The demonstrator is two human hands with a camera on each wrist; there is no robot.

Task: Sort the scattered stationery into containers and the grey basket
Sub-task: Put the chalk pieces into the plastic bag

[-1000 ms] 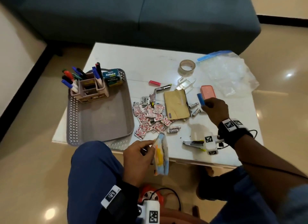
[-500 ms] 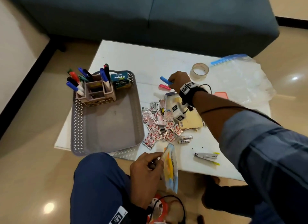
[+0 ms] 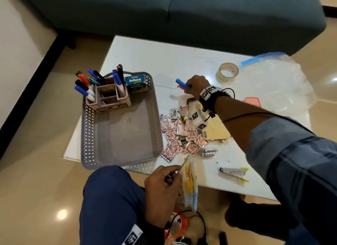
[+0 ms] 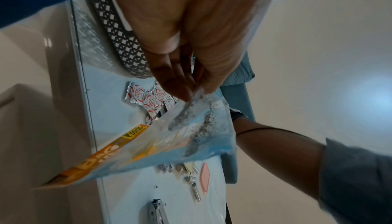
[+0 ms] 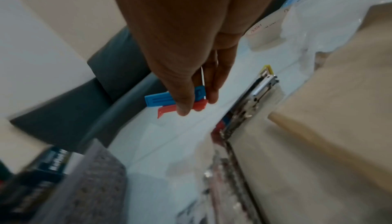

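My right hand (image 3: 189,85) reaches across the white table (image 3: 145,58) and pinches a blue clip (image 3: 181,83). A red clip (image 3: 179,87) lies right under it. In the right wrist view the thumb lies over both the blue clip (image 5: 159,99) and the red clip (image 5: 166,110); I cannot tell whether the red one is off the table. My left hand (image 3: 177,170) holds a clear yellow-and-blue pouch (image 3: 190,182) by its top edge at the table's near edge, with the pouch (image 4: 148,147) hanging open. The grey basket (image 3: 124,135) sits at the left.
In the basket stand a pen holder (image 3: 109,98) full of markers and a Koflet-H box (image 3: 135,82). Sachets (image 3: 175,137), a brown envelope (image 3: 217,131), two batteries (image 3: 209,152), a stapler (image 3: 233,171), a tape roll (image 3: 227,73), a pink item (image 3: 252,101) and a zip bag (image 3: 273,84) lie on the table.
My right hand carried the blue clip from the table's right side to the far middle, down onto the red clip. The left hand kept holding the pouch.
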